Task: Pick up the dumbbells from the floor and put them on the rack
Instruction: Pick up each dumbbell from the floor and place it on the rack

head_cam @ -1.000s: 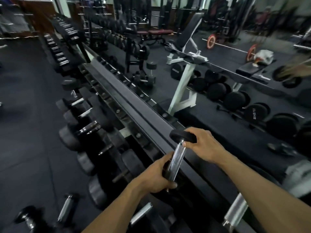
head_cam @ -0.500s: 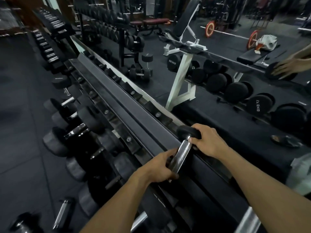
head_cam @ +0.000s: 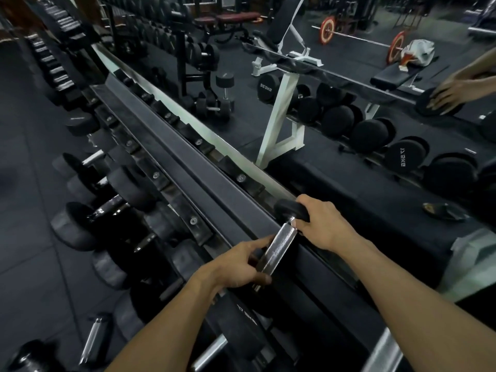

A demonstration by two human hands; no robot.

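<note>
Currently, in the head view, you are holding one dumbbell with both hands above the top tier of the rack. Your left hand is gripping the near end of the knurled chrome handle, with the fingers curled round it and the thumb lying along the bar. Your right hand is gripping the far black head of the dumbbell, at 1 o'clock from the left hand, with the fingers wrapped over its rim. The handle is lying tilted, running from 7 o'clock up to 1 o'clock, across the long dark rail of the rack; whether the near head is touching the rack cannot be told, because your left hand is covering it.

At 9 o'clock from your hands, racked dumbbells with black heads and chrome handles are sitting on the lower tier. At 7 o'clock, near the lower left corner, floor dumbbells are lying on the dark rubber floor.

Beyond the rail, from 12 to 3 o'clock, a mirror is showing a reflected rack with a white frame and round black weights. At 2 o'clock, near the right edge, reflected hands are resting on a black disc. At 1 o'clock, far back, a barbell with red plates is lying on the floor.
</note>
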